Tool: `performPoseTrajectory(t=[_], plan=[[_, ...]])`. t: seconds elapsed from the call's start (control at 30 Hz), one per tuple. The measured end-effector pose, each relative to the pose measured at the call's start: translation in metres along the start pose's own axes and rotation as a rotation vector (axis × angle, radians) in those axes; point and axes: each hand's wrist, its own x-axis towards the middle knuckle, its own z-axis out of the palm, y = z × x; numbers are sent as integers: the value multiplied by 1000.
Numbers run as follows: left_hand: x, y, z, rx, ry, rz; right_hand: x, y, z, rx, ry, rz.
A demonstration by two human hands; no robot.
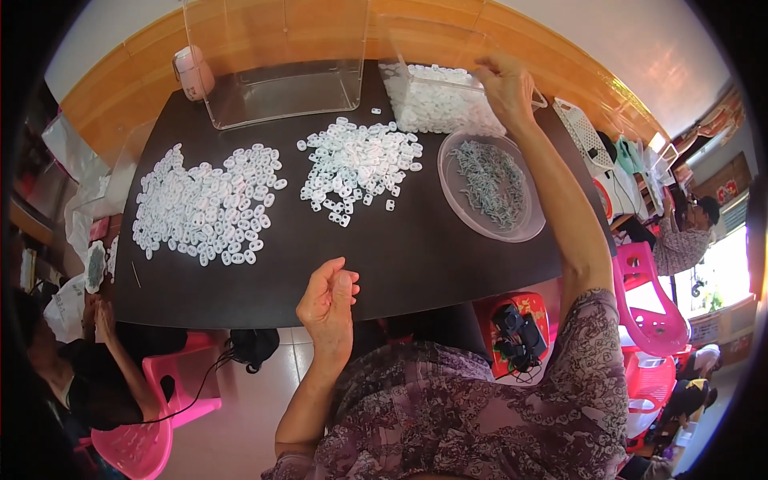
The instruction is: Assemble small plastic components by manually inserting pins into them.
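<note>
My right hand (506, 86) reaches over a transparent box (424, 42) filled with small white plastic pieces (440, 108). Its fingers are bent together, and what they hold, if anything, is too small to make out. Above the table's front edge, my left hand (330, 304) is held with thumb and fingers pressed together; I cannot see what lies between them. Beyond it is a heap of small white pieces with holes (360, 160). Farther left spreads a wider heap of white oval two-holed pieces (206, 204). Grey-green screws (490, 184) lie in a round translucent bowl (458, 205) by my right forearm.
A large transparent box (288, 117) stands at the back of the dark table (384, 264), beside a pink jar-like container (194, 74). Another person (104, 360) sits at the left edge near a pink chair (192, 376). On the right are a pink chair (650, 312) and a red stool (534, 308) holding black gear.
</note>
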Motion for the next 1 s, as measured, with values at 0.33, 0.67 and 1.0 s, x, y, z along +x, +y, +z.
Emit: performPoseTrajectory(t=[0.33,0.67,1.0], plan=[[8,3,0,72,-22,-46,-139,-65,38,263,-503,-458],[6,5,0,37,-11,-65,-152,-72,53,211,-598,-558],[20,8,13,-160,-24,-164,-170,-128,7,869,-881,280]])
